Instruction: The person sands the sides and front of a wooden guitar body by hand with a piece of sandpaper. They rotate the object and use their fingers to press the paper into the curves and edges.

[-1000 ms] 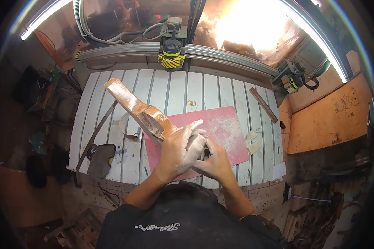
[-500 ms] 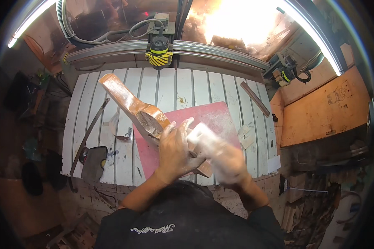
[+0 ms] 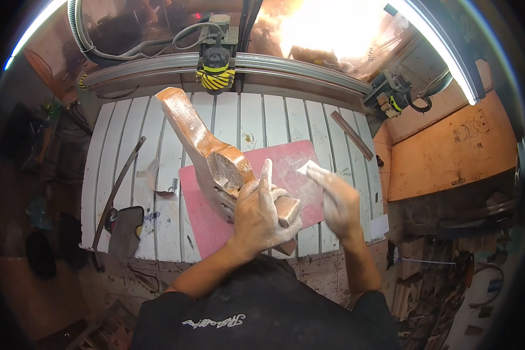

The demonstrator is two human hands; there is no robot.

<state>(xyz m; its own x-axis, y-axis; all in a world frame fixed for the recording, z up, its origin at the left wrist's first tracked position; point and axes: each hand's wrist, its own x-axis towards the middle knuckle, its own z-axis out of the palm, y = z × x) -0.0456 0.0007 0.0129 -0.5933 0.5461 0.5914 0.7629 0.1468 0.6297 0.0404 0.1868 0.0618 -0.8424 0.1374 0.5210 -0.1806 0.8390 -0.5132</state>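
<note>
A carved, glossy brown wooden piece shaped like a gunstock [image 3: 201,137] slants across the table, its broad end far left and a dark hollow in its middle. My left hand [image 3: 258,216] is closed round its near end, forefinger pointing up along it. White dust coats the fingers. To the right, my right hand [image 3: 339,204] is apart from the wood, its fingers together on a small white sheet that looks like sandpaper [image 3: 303,168]. Most of the sheet is hidden by the fingers. Under the wood lies a dusty pink board [image 3: 286,154].
The white slatted table [image 3: 251,116] holds a long thin bar [image 3: 122,181] and a dark grey pad [image 3: 126,232] at left, and a brown wooden strip [image 3: 352,135] at far right. Behind runs a metal rail [image 3: 297,70] carrying a black, yellow-striped machine head [image 3: 216,70].
My right hand has moved right, away from the wood, with the white sheet. The wooden piece has turned more upright, and its near end now shows in my left hand.
</note>
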